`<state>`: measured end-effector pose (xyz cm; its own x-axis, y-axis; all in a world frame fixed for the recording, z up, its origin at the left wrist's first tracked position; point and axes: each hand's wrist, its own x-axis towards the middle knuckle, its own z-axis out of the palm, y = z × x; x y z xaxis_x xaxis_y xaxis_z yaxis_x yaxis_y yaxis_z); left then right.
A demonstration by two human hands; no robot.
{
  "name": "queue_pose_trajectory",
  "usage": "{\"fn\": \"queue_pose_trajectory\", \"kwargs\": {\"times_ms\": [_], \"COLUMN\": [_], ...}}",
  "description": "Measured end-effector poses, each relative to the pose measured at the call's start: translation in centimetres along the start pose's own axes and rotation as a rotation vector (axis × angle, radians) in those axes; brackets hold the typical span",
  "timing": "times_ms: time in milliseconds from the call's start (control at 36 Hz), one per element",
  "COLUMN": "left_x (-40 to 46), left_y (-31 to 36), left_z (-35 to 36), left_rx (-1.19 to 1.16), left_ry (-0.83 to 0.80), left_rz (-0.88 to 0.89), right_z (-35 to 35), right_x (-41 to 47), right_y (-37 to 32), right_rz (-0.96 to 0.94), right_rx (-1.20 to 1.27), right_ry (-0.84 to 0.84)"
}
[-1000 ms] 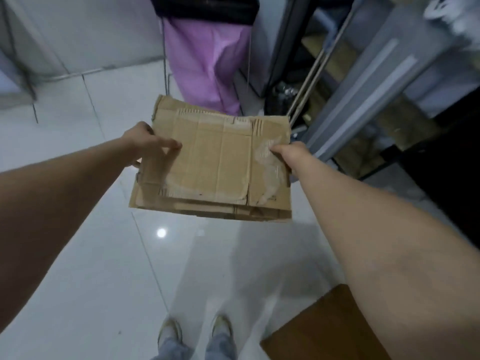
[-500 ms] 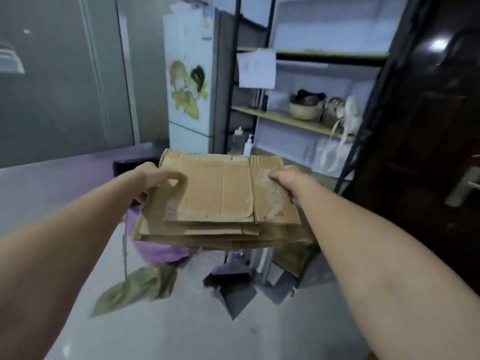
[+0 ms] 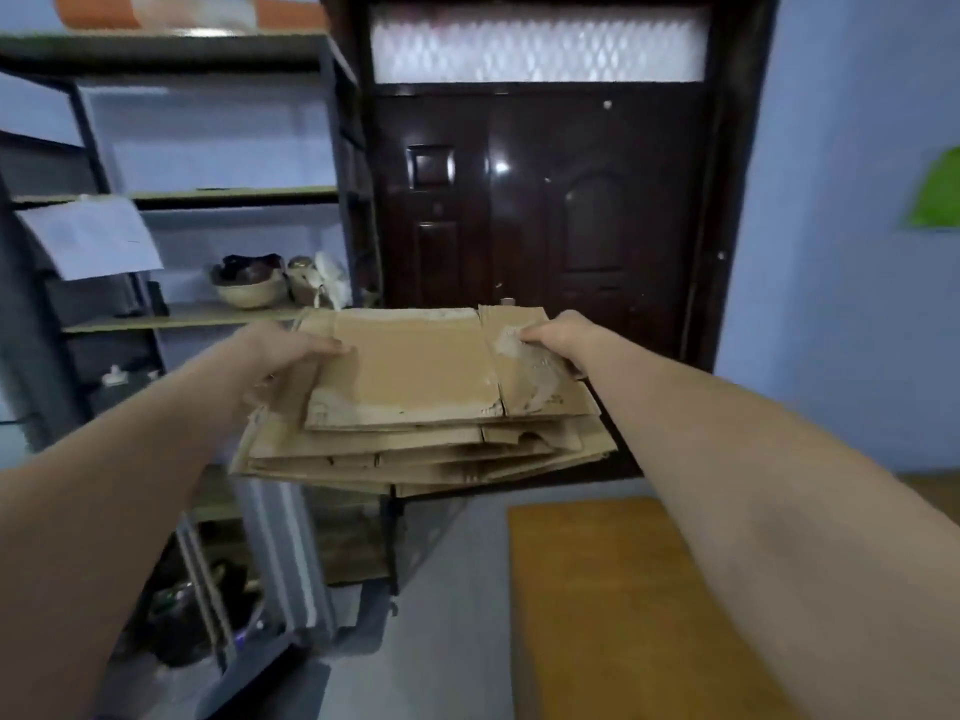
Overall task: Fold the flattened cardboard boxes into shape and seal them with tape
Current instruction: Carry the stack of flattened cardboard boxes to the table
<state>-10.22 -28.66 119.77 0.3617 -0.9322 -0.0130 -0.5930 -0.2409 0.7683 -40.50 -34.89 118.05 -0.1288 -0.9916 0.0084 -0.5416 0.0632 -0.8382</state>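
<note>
I hold a stack of several flattened brown cardboard boxes (image 3: 415, 387) level in front of me, at about chest height. My left hand (image 3: 275, 356) grips the stack's left edge, thumb on top and fingers hidden underneath. At the right edge, my right hand (image 3: 556, 337) grips the stack with its thumb on a patch of old clear tape. The top sheet carries torn tape remains along its edges. No tape roll is in sight.
A dark brown door (image 3: 545, 210) stands straight ahead. A metal shelf rack (image 3: 171, 314) with bowls and a paper sheet fills the left. A wooden table top (image 3: 613, 605) lies low right, grey floor (image 3: 441, 589) beside it. The blue wall (image 3: 831, 252) is on the right.
The view has swung up and to the right, from the floor past the shelves to the door. Both hands keep the same grip on the stack, which now lies flatter.
</note>
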Motion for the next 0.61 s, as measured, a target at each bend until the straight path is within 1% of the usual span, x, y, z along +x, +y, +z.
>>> {"fn": "queue_pose_trajectory", "kwargs": {"times_ms": [139,250,333,444,556,611], "left_x": [-3.9,-8.2,-12.7,-19.6,-26.9,-30.1], "left_y": [8.7,16.3,22.2,29.2,35.0,37.5], "left_z": [7.4,14.2,20.6,28.6,35.7,38.5], "left_rx": [0.05,0.094,0.109,0.13,0.095,0.094], "left_ry": [-0.191,-0.275,-0.358,-0.473,-0.571,-0.621], "left_rz": [0.141,0.272,0.353,0.442,0.544,0.577], "right_z": [-11.5,-21.5,-29.5,-39.4,-47.8,-51.4], "right_x": [-4.2,-7.6,-10.7,-15.9,-21.6,-24.2], "right_y": [7.3,12.6,17.0,23.1,27.7,29.6], "right_rz": [0.113,0.17,0.219,0.317,0.36,0.41], "right_rx": [0.04,0.04,0.032,-0.016,-0.073,-0.073], "right_ry": [0.173,0.317,0.44,0.553,0.691,0.733]}}
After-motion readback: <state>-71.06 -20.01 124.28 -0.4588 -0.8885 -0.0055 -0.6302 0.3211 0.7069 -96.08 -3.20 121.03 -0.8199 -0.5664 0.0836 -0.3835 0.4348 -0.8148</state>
